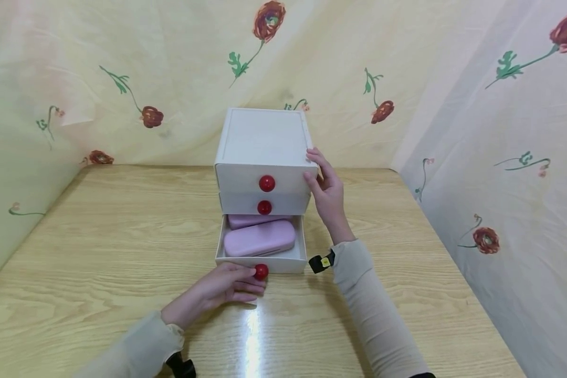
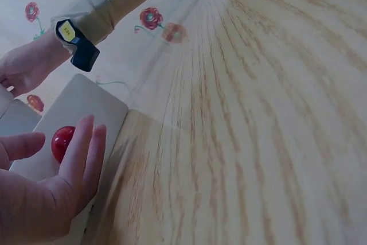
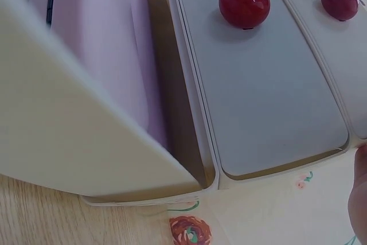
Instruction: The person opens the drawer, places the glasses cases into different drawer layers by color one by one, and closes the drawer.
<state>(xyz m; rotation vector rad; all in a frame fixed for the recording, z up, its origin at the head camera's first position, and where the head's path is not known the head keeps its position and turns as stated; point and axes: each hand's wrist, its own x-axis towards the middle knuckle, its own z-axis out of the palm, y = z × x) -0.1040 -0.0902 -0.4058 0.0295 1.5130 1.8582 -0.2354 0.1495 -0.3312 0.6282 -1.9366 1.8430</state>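
A white drawer unit [image 1: 266, 137] stands on the table, a red knob on the front of each of its three levels. Its bottom drawer [image 1: 220, 239] is pulled out and holds two lilac cases [image 1: 260, 239], one partly hidden under the level above. My left hand [image 1: 222, 286] is at the bottom drawer's red knob [image 2: 62, 143]. Its thumb and nearly straight fingers lie on either side, with a small gap at the thumb in the left wrist view. My right hand [image 1: 329, 197] grips the unit's upper right corner, thumb on the front and fingers at the top edge.
The wood-grain table [image 1: 123, 226] extends around the unit. Behind it and on both sides hangs a pale cloth [image 1: 184, 68] printed with red flowers. A black strap device [image 1: 322, 262] on the right wrist hangs beside the drawer.
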